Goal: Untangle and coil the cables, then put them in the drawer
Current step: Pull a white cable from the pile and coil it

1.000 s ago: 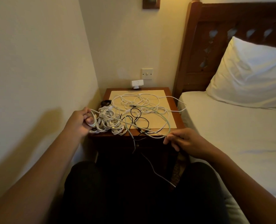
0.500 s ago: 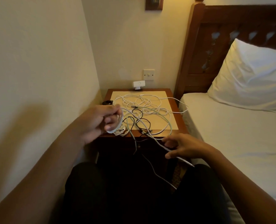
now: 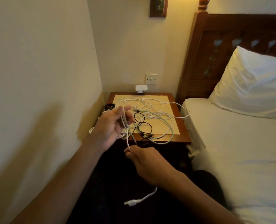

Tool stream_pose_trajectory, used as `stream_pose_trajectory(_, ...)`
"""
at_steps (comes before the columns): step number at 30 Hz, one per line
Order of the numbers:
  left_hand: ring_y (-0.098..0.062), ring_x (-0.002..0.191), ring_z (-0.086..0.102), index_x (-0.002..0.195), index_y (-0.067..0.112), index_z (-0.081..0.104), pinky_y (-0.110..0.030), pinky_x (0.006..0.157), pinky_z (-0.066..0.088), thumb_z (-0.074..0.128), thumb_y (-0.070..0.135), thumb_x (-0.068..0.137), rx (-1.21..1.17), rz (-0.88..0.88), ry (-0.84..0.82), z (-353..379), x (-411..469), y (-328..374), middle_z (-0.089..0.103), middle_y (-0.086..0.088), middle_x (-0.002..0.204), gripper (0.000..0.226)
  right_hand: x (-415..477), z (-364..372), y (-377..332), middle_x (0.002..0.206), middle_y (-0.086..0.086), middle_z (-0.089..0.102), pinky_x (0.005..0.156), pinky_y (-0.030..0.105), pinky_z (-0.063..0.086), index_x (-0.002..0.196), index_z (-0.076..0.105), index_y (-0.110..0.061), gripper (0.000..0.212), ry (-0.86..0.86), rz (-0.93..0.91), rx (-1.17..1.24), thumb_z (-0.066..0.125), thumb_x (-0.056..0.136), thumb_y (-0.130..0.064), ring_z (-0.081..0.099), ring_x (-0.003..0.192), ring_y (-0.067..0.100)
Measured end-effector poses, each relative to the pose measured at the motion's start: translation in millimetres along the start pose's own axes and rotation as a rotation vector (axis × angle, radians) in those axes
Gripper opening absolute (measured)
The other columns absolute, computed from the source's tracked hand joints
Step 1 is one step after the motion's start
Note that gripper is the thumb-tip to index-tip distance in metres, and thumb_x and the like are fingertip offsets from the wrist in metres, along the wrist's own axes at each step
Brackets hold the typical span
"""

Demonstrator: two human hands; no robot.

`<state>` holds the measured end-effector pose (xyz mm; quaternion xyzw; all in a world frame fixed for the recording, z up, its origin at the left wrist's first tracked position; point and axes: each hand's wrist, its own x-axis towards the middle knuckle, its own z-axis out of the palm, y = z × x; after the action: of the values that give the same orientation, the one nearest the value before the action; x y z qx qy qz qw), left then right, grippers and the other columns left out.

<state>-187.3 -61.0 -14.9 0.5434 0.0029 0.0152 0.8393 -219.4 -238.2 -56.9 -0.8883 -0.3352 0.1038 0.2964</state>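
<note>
Your left hand (image 3: 112,126) holds the white cable (image 3: 124,120) over its curled fingers. Your right hand (image 3: 146,162) pinches it just below, so the cable runs almost upright between them (plug end hanging lower). The other cables (image 3: 150,110) lie tangled on the desk (image 3: 182,130).

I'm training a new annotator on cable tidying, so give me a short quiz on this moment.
1. True or false: the left hand and the right hand both hold the white cable.
2. Its plug hangs: A above the left hand; B below the right hand; C between the hands.
3. Fill in: the black cable lies on the ___.
Key: 1 true; 2 B; 3 nightstand.
</note>
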Motion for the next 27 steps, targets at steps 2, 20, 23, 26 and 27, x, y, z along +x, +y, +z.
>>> stream_pose_trajectory(2, -0.021, 0.082, 0.072, 0.126, 0.01, 0.061, -0.03, 0.076, 0.056, 0.042, 0.03, 0.109, 0.404, 0.054, 0.026, -4.0, -2.1, -7.0, 0.073, -0.006, 0.086, 0.033, -4.9, -11.8, -17.2, 0.084, -0.006, 0.063, 0.063, 0.026, 0.043, 0.116, 0.063, -0.024, 0.025, -0.002, -0.033, 0.001, 0.043, 0.109, -0.038, 0.056, 0.068, 0.007)
stream_pose_trajectory(20, -0.018, 0.054, 0.048, 0.079, 0.008, 0.052, -0.026, 0.055, 0.044, 0.044, 0.025, 0.104, 0.033, -0.136, -0.237, -21.3, -30.7, 4.5, 0.042, -0.006, 0.06, 0.031, 13.1, -72.5, 94.4, 0.113, -0.011, 0.065, 0.094, 0.034, 0.053, 0.114, 0.074, -0.022, 0.025, 0.254, 0.077, -0.1, 0.05, 0.107, -0.025, 0.057, 0.108, 0.01)
stream_pose_trajectory(23, -0.019, 0.058, 0.048, 0.075, 0.009, 0.051, -0.029, 0.059, 0.046, 0.04, 0.024, 0.104, -0.157, -0.161, -0.177, -10.3, -33.9, -4.4, 0.044, -0.007, 0.065, 0.035, 12.6, -58.7, 97.6, 0.115, -0.01, 0.058, 0.092, 0.032, 0.05, 0.115, 0.075, -0.025, 0.022, 0.221, 0.114, -0.114, 0.056, 0.105, -0.027, 0.052, 0.109, 0.011)
stream_pose_trajectory(26, -0.019, 0.063, 0.046, 0.07, 0.01, 0.052, -0.029, 0.063, 0.048, 0.041, 0.026, 0.104, -0.343, -0.192, -0.14, 1.6, -35.5, -13.3, 0.042, -0.006, 0.067, 0.039, 15.1, -46.9, 87.6, 0.1, -0.008, 0.071, 0.083, 0.034, 0.059, 0.108, 0.076, -0.022, 0.016, 0.347, 0.141, 0.241, 0.061, 0.102, -0.023, 0.067, 0.09, 0.01)
stream_pose_trajectory(27, -0.02, 0.064, 0.047, 0.07, 0.01, 0.053, -0.029, 0.064, 0.049, 0.041, 0.027, 0.103, -0.364, -0.201, -0.134, 6.0, -35.5, -17.1, 0.042, -0.007, 0.067, 0.039, 15.9, -42.7, 80.3, 0.096, -0.004, 0.075, 0.08, 0.033, 0.061, 0.106, 0.076, -0.019, 0.014, 0.371, 0.146, 0.445, 0.062, 0.102, -0.018, 0.071, 0.086, 0.011)
